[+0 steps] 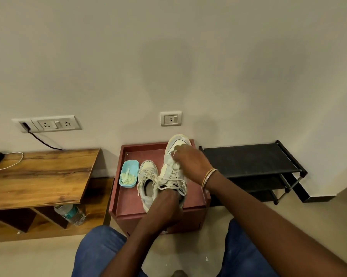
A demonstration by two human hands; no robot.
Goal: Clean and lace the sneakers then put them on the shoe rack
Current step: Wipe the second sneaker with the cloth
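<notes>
Gripping hands: two. The left hand [166, 206], low in the centre of the frame, is wrapped round the heel end of the raised sneaker [173, 160]. The right hand [190, 162] lies on that shoe's side near the toe with its fingers bent; whether they pinch anything cannot be told.
Sneakers: two, both off-white, with soft worn uppers and pale rubber soles. The raised sneaker is held toe-up over the tabletop. The second sneaker [147, 176] lies flat just left of it, its opening towards the bottom of the frame.
Laces [168, 176]: pale flat cord threaded through both shoes, with loose ends spilling over the second sneaker.
Tabletop: one, maroon, matt and rectangular, with a raised rim [144, 145]; it sits at the centre of the frame against the wall.
Tub [133, 166]: one, light blue plastic, a rounded rectangle, on the tabletop left of the sneakers. It holds pale crumpled scraps [127, 177].
Shoe rack [252, 158]: one, black, a thin tube frame with flat dark shelves, three tiers in view, just right of the tabletop.
Bangles [208, 175]: a few thin ones, gold and pale, on the right wrist.
Desk [38, 174]: one, wood-grain, at the left of the frame, with open compartments below. A clear plastic bottle [70, 213] lies tilted in one of them.
Socket plates: two on the wall, a wide one [56, 123] and a small one [171, 118].
</notes>
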